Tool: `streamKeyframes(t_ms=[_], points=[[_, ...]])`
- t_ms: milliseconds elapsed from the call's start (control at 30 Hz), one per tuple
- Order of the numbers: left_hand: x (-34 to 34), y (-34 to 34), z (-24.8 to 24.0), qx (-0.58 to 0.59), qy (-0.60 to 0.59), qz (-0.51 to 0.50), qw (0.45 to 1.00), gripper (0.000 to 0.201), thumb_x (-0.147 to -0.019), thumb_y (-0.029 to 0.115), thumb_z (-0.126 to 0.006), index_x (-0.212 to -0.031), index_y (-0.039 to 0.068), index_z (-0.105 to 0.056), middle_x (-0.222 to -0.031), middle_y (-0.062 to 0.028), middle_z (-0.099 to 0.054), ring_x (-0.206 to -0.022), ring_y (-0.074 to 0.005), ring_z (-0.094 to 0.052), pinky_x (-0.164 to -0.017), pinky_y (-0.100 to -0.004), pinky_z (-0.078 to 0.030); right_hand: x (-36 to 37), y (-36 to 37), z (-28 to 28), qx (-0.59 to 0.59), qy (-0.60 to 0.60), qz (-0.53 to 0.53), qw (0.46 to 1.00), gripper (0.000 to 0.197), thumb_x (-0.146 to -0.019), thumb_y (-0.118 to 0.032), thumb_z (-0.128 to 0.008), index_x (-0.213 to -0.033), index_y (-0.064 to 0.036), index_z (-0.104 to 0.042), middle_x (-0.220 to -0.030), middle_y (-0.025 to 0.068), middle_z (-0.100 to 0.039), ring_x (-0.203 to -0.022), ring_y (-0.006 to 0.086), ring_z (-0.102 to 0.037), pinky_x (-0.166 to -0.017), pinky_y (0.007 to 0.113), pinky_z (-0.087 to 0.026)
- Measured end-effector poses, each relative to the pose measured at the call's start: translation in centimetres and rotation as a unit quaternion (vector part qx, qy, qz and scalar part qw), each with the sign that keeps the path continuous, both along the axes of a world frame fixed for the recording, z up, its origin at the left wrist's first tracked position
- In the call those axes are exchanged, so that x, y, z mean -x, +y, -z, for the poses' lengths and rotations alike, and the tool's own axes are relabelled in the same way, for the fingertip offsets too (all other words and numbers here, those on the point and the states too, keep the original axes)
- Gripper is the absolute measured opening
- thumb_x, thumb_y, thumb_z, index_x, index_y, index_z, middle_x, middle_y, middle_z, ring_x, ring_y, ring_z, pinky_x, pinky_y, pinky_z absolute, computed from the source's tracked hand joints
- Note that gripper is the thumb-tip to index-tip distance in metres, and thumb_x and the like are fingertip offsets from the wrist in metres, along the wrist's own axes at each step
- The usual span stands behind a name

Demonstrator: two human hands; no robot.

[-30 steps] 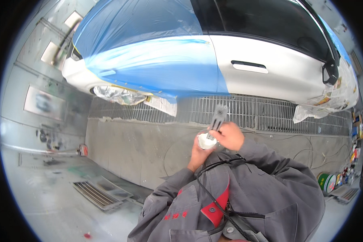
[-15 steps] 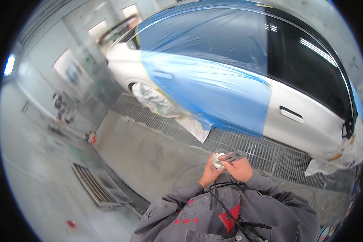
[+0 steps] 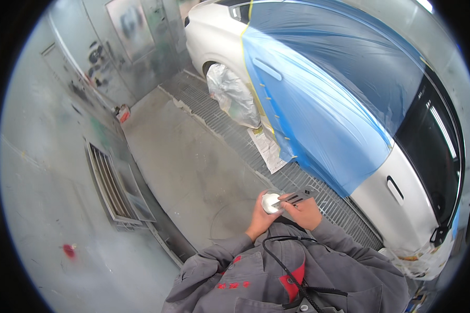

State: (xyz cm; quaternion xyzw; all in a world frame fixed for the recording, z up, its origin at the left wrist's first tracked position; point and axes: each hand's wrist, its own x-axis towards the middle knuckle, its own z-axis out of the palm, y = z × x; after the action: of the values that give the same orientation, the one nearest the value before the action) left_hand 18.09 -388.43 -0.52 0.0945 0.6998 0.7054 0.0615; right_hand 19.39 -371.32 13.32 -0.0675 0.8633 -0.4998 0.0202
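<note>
In front of my chest, my left hand [image 3: 260, 217] is wrapped round a small clear cup [image 3: 271, 203] holding white liquid, perhaps paint. My right hand [image 3: 308, 214] grips a flat grey slotted stirring stick [image 3: 301, 195] between thumb and fingers. One end of the stick reaches over the cup into the white liquid; the wider end points to the right. Both hands are close together at the cup.
A white car [image 3: 219, 41] stands ahead and right, partly covered by blue masking film [image 3: 318, 109]. Clear plastic wraps its wheel [image 3: 232, 96]. Floor grating [image 3: 193, 99] runs beneath it. A wall vent [image 3: 112, 182] is at left; a red-and-white container [image 3: 122, 113] sits by the wall.
My view has turned to the left, so the car now sits further right and more slanted. Both hands still hold the cup and stick; the stick's wider end shows more clearly.
</note>
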Motion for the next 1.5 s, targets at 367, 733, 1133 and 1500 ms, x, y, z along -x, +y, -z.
streamKeyframes(t_ms=[367, 733, 1133, 1500], points=[[12.7, -8.1, 3.0, 0.019, -0.042, -0.085, 0.995, 0.071, -0.081, 0.012, -0.09, -0.139, 0.003, -0.051, -0.131, -0.013, -0.064, -0.122, -0.023, -0.063, -0.104, -0.0372, -0.051, 19.4, -7.0, 4.6, 0.047, -0.005, -0.105, 0.993, 0.03, -0.099, -0.028, -0.067, -0.106, -0.0005, -0.078, -0.101, 0.02, -0.077, -0.087, 0.0362, -0.074, -0.081, 0.042, -0.057], [32.9, -15.3, -1.7, 0.049, -0.039, -0.147, 0.987, 0.083, -0.083, 0.01, -0.089, -0.149, 0.001, -0.041, -0.14, -0.0136, -0.059, -0.128, -0.0231, -0.06, -0.108, -0.0363, -0.05, 42.5, -14.2, 5.5, -0.053, 0.075, -0.211, 0.973, 0.047, -0.099, -0.041, -0.062, -0.089, 0.0023, -0.076, -0.087, 0.0254, -0.07, -0.085, 0.0462, -0.066, -0.077, 0.055, -0.05], [49.3, -18.4, -2.6, 0.01, -0.057, -0.124, 0.991, 0.084, -0.082, 0.01, -0.09, -0.15, -0.001, -0.041, -0.144, -0.0138, -0.057, -0.13, -0.0224, -0.059, -0.11, -0.0372, -0.049, 57.8, -17.4, 1.1, -0.007, 0.077, -0.208, 0.975, 0.038, -0.099, -0.039, -0.062, -0.101, -0.0039, -0.077, -0.096, 0.0201, -0.073, -0.089, 0.0415, -0.068, -0.078, 0.05, -0.053], [73.5, -26.2, 0.0, 0.083, -0.019, 0.068, 0.994, 0.084, -0.079, 0.014, -0.093, -0.148, 0.001, -0.046, -0.14, -0.0136, -0.059, -0.126, -0.0239, -0.061, -0.108, -0.0374, -0.05, 76.3, -23.9, 2.0, -0.061, 0.033, -0.044, 0.997, 0.04, -0.098, -0.041, -0.064, -0.1, -0.0026, -0.074, -0.095, 0.0226, -0.072, -0.09, 0.0428, -0.07, -0.078, 0.052, -0.054]])
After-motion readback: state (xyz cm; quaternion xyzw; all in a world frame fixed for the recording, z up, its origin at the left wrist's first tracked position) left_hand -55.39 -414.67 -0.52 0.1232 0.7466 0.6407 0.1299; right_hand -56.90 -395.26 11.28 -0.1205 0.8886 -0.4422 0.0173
